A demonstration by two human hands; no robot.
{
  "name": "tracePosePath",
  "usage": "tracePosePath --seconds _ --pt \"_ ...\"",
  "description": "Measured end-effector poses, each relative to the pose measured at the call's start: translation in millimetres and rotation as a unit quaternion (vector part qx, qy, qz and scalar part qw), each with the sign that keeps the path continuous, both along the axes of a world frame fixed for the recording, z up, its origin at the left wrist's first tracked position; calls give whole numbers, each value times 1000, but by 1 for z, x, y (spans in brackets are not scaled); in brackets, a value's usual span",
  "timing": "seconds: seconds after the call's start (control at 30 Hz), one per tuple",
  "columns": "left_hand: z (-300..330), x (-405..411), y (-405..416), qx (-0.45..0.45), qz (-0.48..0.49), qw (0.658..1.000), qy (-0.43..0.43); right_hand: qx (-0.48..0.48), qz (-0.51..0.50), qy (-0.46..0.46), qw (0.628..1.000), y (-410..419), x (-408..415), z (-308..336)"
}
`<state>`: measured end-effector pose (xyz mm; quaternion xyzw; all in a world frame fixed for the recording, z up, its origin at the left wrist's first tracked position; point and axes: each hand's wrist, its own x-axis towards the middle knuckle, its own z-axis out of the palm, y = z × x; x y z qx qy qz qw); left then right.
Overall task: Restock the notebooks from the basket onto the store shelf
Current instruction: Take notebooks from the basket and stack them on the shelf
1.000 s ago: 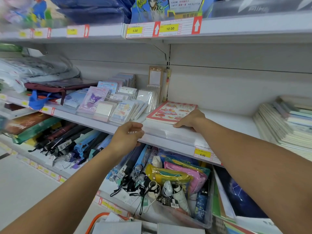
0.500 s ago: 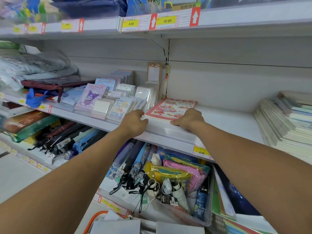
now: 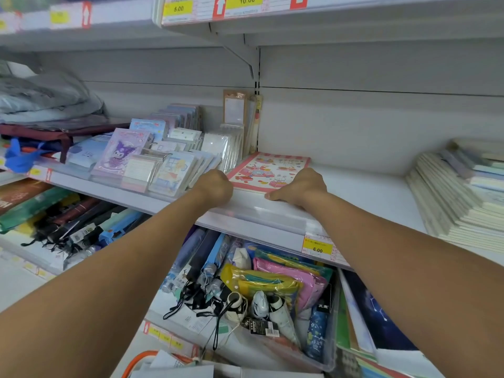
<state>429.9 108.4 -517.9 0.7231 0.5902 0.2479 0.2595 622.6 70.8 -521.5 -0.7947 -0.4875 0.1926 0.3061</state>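
Both hands at the shelf, squaring up a pink cartoon notebook.

The pink-bordered notebook lies flat on the white shelf, just right of the packaged notepads. The left hand is curled at its near-left corner; whether it pinches the edge I cannot tell. The right hand rests fingers-down on its near-right edge. At least one notebook looks placed; the orange-handled basket below shows more paper goods, so restocking seems unfinished.

Left hand fingers hidden behind knuckles; basket cropped by bottom edge.
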Motion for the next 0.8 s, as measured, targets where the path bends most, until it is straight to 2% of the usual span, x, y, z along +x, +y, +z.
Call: tracePosePath --seconds 0.07,0.13,0.17,0.2,0.27,0.3,0.33,0.37,0.4,0.43,0.5,0.53,0.6,0.63,0.8 --pt "-1 -9 -7 17 -17 999 -32 -45 24 -35 998 -4 -4 6" --pt "4 -19 -25 103 -27 993 -52 -29 24 -94 995 -15 -14 12" --pt "7 -26 -39 152 -28 985 -75 37 5 -127 991 -29 -21 13" --pt "6 -34 -57 184 -28 977 -108 144 -4 -149 978 -48 -30 10" --pt "-10 -54 -96 181 -39 972 -146 376 53 -138 915 -98 -55 -7" --pt "-24 -63 -116 156 -53 977 -135 422 111 -112 893 -123 -68 -23" --pt "-42 -73 -137 116 -71 985 -104 404 187 -90 891 -146 -80 -45" --pt "-63 -84 -158 62 -91 991 -70 331 278 -68 899 -164 -89 -72" --pt "-84 -95 -178 4 -109 993 -42 211 370 -62 903 -179 -95 -101" --pt "-103 -106 -196 -47 -121 991 -16 71 439 -91 891 -188 -98 -131" --pt "-135 -125 -220 -118 -137 981 64 -151 481 -178 845 -194 -94 -188" --pt "-146 -134 -227 -153 -145 972 104 -198 473 -194 836 -194 -90 -211" --pt "-150 -148 -231 -184 -159 955 168 -219 448 -190 846 -190 -84 -236" --pt "-147 -151 -230 -183 -159 955 174 -217 435 -175 856 -188 -83 -244" --pt "-133 -163 -225 -180 -123 971 93 -146 381 -148 901 -173 -81 -257"
